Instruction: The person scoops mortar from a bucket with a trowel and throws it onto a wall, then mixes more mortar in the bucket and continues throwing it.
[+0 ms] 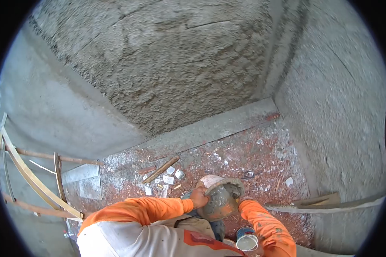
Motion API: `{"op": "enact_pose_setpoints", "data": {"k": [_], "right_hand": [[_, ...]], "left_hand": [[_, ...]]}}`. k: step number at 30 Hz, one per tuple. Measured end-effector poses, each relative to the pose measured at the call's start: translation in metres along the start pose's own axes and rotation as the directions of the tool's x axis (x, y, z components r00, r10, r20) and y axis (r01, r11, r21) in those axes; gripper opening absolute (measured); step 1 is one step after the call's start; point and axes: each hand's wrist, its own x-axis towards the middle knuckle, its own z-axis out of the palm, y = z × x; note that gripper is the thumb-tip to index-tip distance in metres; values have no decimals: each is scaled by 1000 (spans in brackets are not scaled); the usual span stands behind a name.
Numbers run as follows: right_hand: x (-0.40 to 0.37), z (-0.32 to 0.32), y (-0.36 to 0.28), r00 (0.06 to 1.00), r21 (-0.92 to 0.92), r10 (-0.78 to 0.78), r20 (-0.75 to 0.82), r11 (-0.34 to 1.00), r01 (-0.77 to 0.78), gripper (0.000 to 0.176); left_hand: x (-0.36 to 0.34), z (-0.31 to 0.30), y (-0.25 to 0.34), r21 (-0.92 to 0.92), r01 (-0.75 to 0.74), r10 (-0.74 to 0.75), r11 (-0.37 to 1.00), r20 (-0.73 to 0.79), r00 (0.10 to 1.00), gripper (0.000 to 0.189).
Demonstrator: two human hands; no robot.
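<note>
A mortar-smeared bucket (221, 204) is in front of my body, tilted so that its grey-coated inside faces partly toward me. My left hand (198, 196) is closed on the left side of the bucket, with its fingers wrapped against it. My right hand (239, 200) is at the bucket's right side, mostly hidden by the orange sleeve and the bucket, so its fingers do not show. Below the right forearm stands a small paint tub (247, 239) with a blue side and a whitish top.
Rough wet-looking plaster covers the wall ahead (193, 73). A long board (218, 128) lies along its foot. A wood stick (161, 169) and white chips (168, 179) litter the reddish floor. Wooden poles (55, 160) stand at left; a plank (330, 207) lies at right.
</note>
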Motion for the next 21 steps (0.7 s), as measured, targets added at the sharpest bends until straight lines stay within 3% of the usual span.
{"op": "enact_pose_setpoints", "data": {"k": [1,2,4,5,7,9,10,11,12,13,14,15,16,18,19,20,21], "right_hand": [[4,-2,-1,997,7,-46,67,999,46,31],[6,0,4,984,36,-97,152,995,93,31],[12,11,6,919,120,-217,329,975,187,31],[6,18,6,858,190,-294,421,954,234,31],[-13,38,-3,684,345,-524,507,851,396,31],[-42,35,-38,454,539,-802,387,597,595,31],[-48,27,-56,381,846,-836,395,493,205,32],[-54,18,-73,304,802,-864,400,170,-572,33],[-60,10,-90,227,456,-887,403,-20,-890,34],[-87,-39,-118,616,905,-699,363,107,-411,28],[-88,-34,-137,681,844,-592,431,-2,-536,25],[-92,-34,-145,734,880,-550,399,4,-475,24],[-95,-46,-153,787,919,-510,347,20,-393,24],[-115,-83,-159,876,916,-297,381,249,-315,31],[-111,-85,-152,920,858,-233,317,483,-173,34],[-116,-88,-143,953,716,-181,241,696,-49,37],[-122,-98,-136,981,375,-162,104,920,112,41]], "left_hand": [[-4,-11,1,-83,123,-120,989,42,992,25],[-6,-17,-7,-94,114,-111,989,35,993,25],[-6,-22,-36,-114,9,9,993,158,987,30],[-7,-21,-41,-121,-100,96,988,-34,995,39],[-3,-39,-55,-101,-42,48,994,57,997,42],[2,-50,-77,-25,19,-15,1000,140,990,48],[3,-100,-14,-12,376,-353,927,319,880,46],[3,-35,-132,-154,110,-95,982,102,990,39],[7,-39,-151,-63,322,-296,945,258,920,31],[-1,-55,-116,-303,38,-44,952,-13,999,21],[-7,-50,-141,-467,311,-286,828,125,950,18],[-9,-57,-118,-615,284,-274,736,113,955,14],[-5,-66,-107,-610,292,-277,737,122,953,14],[-18,-78,-90,-556,559,-574,615,170,801,11],[-24,-77,-86,-556,552,-567,622,167,807,11],[-33,-71,-82,-649,535,-558,541,199,806,9],[-37,-71,-79,-737,507,-538,448,230,811,8]]}}
